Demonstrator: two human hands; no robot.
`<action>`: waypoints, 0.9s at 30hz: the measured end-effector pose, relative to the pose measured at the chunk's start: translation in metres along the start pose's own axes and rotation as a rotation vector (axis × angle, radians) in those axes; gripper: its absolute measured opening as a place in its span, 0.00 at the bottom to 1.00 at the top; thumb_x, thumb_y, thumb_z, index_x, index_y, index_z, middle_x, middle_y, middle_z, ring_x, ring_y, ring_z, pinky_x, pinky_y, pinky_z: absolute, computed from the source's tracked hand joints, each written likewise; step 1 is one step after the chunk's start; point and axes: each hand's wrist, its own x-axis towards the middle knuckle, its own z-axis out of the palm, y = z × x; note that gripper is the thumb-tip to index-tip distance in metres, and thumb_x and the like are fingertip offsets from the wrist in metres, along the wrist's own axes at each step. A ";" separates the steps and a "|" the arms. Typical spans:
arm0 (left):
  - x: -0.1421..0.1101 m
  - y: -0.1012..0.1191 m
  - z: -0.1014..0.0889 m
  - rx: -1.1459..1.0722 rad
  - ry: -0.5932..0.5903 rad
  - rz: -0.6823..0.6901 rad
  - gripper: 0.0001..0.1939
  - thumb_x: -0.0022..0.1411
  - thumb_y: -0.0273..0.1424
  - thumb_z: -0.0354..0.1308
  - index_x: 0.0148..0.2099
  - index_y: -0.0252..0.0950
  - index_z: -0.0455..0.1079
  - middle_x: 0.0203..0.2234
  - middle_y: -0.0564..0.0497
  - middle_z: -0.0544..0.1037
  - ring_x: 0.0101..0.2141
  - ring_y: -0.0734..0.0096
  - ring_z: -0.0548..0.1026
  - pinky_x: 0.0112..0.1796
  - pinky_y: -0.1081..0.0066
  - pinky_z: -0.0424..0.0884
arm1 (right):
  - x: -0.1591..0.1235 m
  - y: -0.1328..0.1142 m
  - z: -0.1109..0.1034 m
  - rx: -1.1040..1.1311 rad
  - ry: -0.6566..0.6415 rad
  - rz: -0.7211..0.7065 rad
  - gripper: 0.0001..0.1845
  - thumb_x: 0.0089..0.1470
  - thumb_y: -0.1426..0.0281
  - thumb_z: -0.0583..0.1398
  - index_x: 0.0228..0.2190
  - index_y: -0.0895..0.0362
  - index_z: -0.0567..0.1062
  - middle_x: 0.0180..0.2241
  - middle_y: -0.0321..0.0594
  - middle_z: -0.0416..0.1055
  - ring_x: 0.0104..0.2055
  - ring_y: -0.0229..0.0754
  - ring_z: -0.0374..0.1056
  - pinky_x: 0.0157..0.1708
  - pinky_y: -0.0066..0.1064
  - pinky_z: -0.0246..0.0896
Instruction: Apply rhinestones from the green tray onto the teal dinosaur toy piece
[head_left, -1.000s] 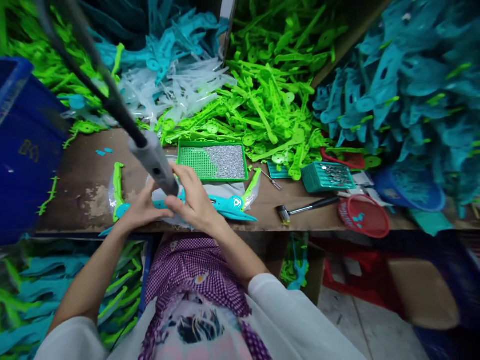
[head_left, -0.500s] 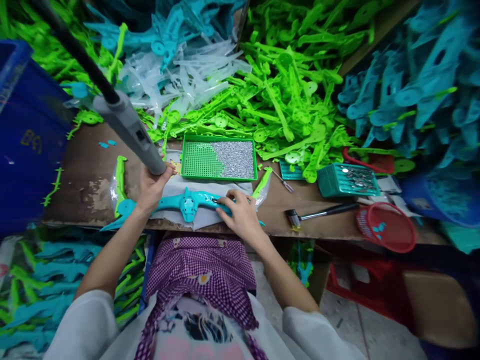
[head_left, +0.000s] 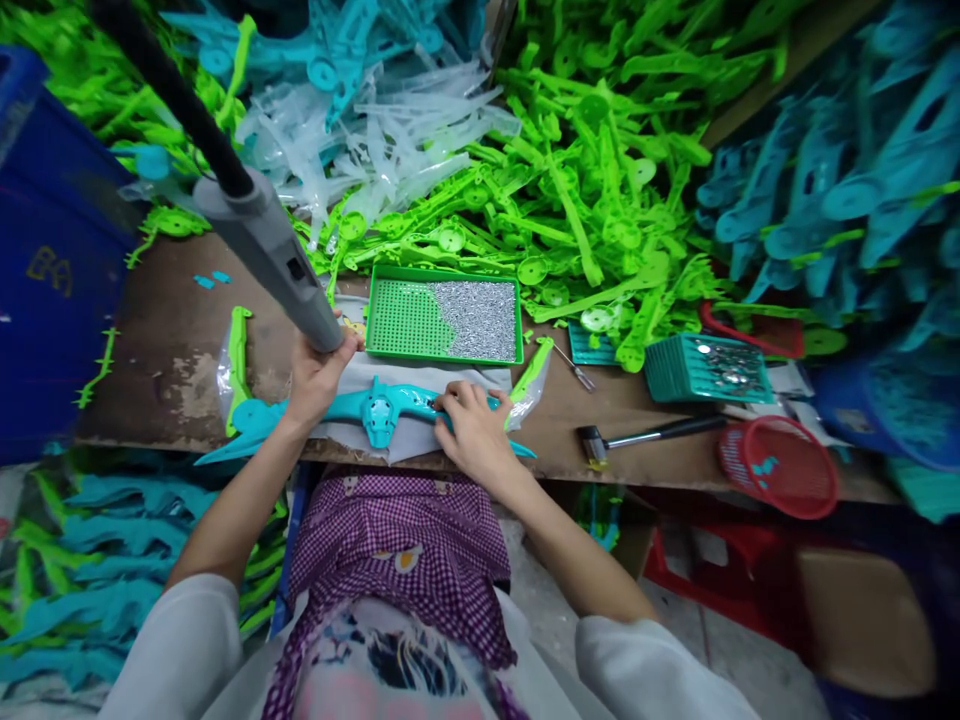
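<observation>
A long teal plastic toy piece [head_left: 379, 410] lies on a grey cloth at the near edge of the wooden bench [head_left: 172, 350]. My left hand [head_left: 315, 375] is closed round the lower end of a grey hanging power screwdriver [head_left: 274, 260], held just above the piece's left part. My right hand [head_left: 472, 425] rests on the piece's right half, fingers pinched together at a spot on it; whatever they hold is too small to see. Just behind the piece sits a green tray [head_left: 397, 320] half covered with small silver screws.
Heaps of green [head_left: 570, 190], clear and teal [head_left: 825, 190] plastic parts crowd the back and right of the bench. A hammer [head_left: 645, 435], a small teal basket [head_left: 705, 365] and a red basket [head_left: 780, 465] lie to the right. A blue crate [head_left: 45, 270] stands at left.
The screwdriver has lifted off the piece and swung left and up in my left hand. My right hand slid right along the teal piece.
</observation>
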 end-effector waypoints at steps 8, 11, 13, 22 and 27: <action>0.000 0.007 0.000 0.007 0.007 0.016 0.24 0.55 0.48 0.64 0.50 0.45 0.67 0.27 0.53 0.75 0.31 0.65 0.77 0.42 0.57 0.76 | 0.004 0.007 -0.001 0.164 -0.016 0.002 0.11 0.57 0.69 0.53 0.39 0.54 0.74 0.44 0.45 0.68 0.50 0.48 0.63 0.52 0.46 0.45; 0.001 0.007 0.000 -0.018 0.018 0.038 0.23 0.56 0.45 0.65 0.50 0.43 0.67 0.27 0.54 0.76 0.30 0.68 0.77 0.41 0.61 0.76 | 0.006 0.005 -0.001 0.132 -0.037 0.001 0.11 0.56 0.70 0.53 0.38 0.54 0.74 0.44 0.44 0.68 0.51 0.48 0.63 0.53 0.47 0.45; 0.001 0.005 0.001 -0.026 0.032 0.048 0.22 0.56 0.43 0.65 0.50 0.41 0.67 0.27 0.54 0.76 0.30 0.70 0.77 0.41 0.63 0.76 | 0.004 0.008 -0.004 0.142 -0.029 -0.025 0.11 0.56 0.69 0.54 0.39 0.54 0.74 0.44 0.44 0.68 0.51 0.48 0.63 0.53 0.48 0.46; -0.003 -0.005 -0.002 -0.037 0.035 -0.003 0.15 0.58 0.40 0.64 0.43 0.37 0.70 0.26 0.54 0.76 0.29 0.74 0.77 0.37 0.70 0.75 | 0.000 0.030 -0.016 0.313 0.178 -0.002 0.13 0.58 0.67 0.55 0.43 0.55 0.73 0.45 0.47 0.71 0.50 0.47 0.68 0.48 0.40 0.62; -0.005 -0.009 -0.005 -0.012 0.051 -0.009 0.13 0.59 0.40 0.63 0.42 0.38 0.71 0.26 0.54 0.76 0.28 0.74 0.76 0.34 0.71 0.74 | 0.025 0.011 -0.018 0.057 -0.129 -0.024 0.13 0.55 0.69 0.57 0.43 0.56 0.75 0.43 0.45 0.75 0.42 0.49 0.71 0.39 0.38 0.61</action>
